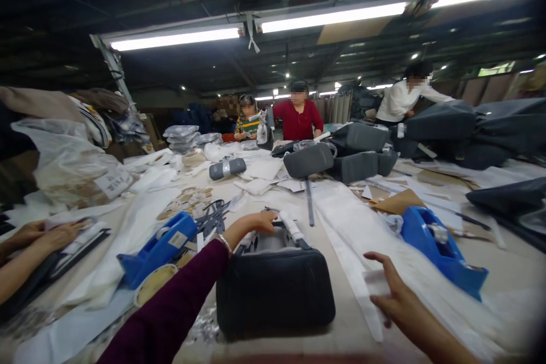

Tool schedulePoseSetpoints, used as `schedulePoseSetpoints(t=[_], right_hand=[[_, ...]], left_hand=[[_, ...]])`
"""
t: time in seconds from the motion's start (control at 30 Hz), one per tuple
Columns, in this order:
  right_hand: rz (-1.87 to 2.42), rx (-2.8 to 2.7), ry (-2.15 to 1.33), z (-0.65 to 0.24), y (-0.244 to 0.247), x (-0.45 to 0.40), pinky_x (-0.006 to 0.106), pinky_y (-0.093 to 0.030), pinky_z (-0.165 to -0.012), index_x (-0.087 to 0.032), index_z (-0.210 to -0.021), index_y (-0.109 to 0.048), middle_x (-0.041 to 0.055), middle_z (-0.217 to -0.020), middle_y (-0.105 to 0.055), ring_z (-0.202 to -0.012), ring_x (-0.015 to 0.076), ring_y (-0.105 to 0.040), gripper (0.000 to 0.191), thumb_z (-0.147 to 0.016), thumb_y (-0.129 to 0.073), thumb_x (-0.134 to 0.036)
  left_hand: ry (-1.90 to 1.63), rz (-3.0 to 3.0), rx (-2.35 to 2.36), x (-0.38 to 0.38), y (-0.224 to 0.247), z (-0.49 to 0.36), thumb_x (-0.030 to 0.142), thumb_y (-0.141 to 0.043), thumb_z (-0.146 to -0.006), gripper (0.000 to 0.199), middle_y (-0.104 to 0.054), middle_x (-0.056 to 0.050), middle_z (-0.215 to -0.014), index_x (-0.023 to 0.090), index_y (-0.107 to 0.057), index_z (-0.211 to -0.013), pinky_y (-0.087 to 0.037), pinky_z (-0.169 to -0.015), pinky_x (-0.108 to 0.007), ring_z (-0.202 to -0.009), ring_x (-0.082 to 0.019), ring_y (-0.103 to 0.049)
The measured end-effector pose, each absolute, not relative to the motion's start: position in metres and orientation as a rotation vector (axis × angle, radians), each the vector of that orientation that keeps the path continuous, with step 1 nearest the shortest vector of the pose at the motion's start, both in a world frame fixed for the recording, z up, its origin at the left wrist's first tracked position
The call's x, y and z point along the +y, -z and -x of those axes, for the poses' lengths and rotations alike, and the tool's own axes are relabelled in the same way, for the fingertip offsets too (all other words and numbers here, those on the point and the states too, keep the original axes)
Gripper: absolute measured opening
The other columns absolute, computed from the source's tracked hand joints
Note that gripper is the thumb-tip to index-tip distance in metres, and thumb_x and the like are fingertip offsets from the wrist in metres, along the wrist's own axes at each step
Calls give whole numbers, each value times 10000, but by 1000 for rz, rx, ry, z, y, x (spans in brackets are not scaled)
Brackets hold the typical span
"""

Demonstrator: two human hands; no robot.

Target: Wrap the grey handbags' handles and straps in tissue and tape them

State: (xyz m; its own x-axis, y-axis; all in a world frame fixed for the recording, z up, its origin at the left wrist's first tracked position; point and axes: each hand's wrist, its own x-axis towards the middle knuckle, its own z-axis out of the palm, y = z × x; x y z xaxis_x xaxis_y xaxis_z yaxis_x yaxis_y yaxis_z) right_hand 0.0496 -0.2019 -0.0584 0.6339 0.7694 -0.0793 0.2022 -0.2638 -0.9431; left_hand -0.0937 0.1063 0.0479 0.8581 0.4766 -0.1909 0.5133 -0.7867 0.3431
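Observation:
A dark handbag point(276, 291) stands upright near the table's front edge, its handle partly wrapped in white material point(290, 227). My left hand point(261, 222) reaches over the bag's top to the handle area, fingers bent together; what they hold, if anything, is hidden. To the right of the bag, my right hand point(390, 287) is raised over the table with thumb and fingers apart. A small whitish, see-through piece point(377, 283) shows by its fingers; whether it touches them is unclear.
Blue tape dispensers point(160, 250) point(441, 250) flank the bag. A yellowish tape roll point(156, 284) lies at left. White sheets point(384, 233) cover the right side; dark bags point(362, 145) are piled behind. Another person's hands point(60, 236) work at far left; several people stand beyond.

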Motion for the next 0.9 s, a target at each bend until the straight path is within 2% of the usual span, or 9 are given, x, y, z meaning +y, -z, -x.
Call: schedulePoseSetpoints(t=[0.1, 0.2, 0.3, 0.37, 0.43, 0.5, 0.63, 0.8, 0.9], right_hand=[[1878, -793, -594, -60, 59, -165, 225, -436, -391, -262, -1192, -323, -82, -620, -477, -426, 121, -508, 614, -608, -476, -147], [1927, -795, -637, -80, 70, -129, 200, -367, -339, -233, -1064, -363, -102, -551, -456, -386, 113, -474, 511, -579, -478, -122], [1951, -787, -651, -100, 81, -97, 181, -335, -358, -196, -895, -453, -95, -496, -454, -404, 92, -452, 367, -547, -513, -94], [1933, -775, -685, -109, 84, -78, 191, -362, -385, -170, -800, -512, -64, -511, -494, -439, 92, -469, 287, -528, -538, -82], [1876, -724, -718, -113, 84, -62, 220, -419, -420, -149, -765, -557, -25, -564, -546, -486, 110, -510, 248, -525, -547, -88], [1805, -678, -701, -113, 84, -48, 243, -455, -449, -140, -807, -579, -13, -591, -558, -521, 127, -533, 281, -531, -543, -100], [1812, -724, -539, -112, 90, -21, 231, -428, -465, -182, -958, -531, -46, -632, -543, -518, 122, -521, 420, -545, -518, -106], [1893, -1035, -216, -110, 105, 14, 260, -436, -693, -183, -758, -555, 2, -718, -595, -735, 159, -567, 217, -581, -489, -74], [1798, -1115, -283, -101, 110, 47, 259, -422, -683, -174, -685, -588, 9, -690, -616, -724, 165, -563, 162, -601, -499, -67]], left_hand=[[271, -2642, 678, 131, -21, 75, 68, -611, -493, 412, -689, -116, -923, 121, -657, -899, -465, -746, -313, -830, -253, -594], [357, -2619, 648, 146, 0, 60, 89, -603, -492, 389, -687, -91, -819, 119, -658, -876, -462, -684, -311, -763, -244, -591], [425, -2581, 637, 160, 14, 52, 108, -598, -493, 357, -668, -74, -737, 100, -658, -845, -449, -622, -315, -685, -237, -579], [428, -2558, 630, 167, 20, 50, 116, -600, -496, 358, -665, -74, -748, 96, -657, -848, -445, -615, -318, -682, -239, -577], [407, -2534, 619, 172, 24, 49, 118, -604, -495, 375, -669, -70, -782, 106, -657, -867, -448, -632, -316, -707, -241, -580], [384, -2506, 602, 175, 26, 50, 116, -609, -492, 402, -676, -60, -818, 125, -657, -891, -453, -656, -307, -740, -239, -585], [339, -2461, 556, 179, 22, 57, 120, -615, -484, 446, -685, -53, -886, 143, -655, -928, -463, -701, -301, -810, -248, -587], [98, -2283, 486, 176, 6, 75, 156, -604, -480, 494, -690, -38, -971, 173, -655, -971, -466, -812, -327, -936, -269, -570], [-50, -2167, 430, 174, 4, 87, 196, -594, -485, 476, -703, -9, -961, 193, -667, -955, -460, -860, -334, -948, -261, -582]])
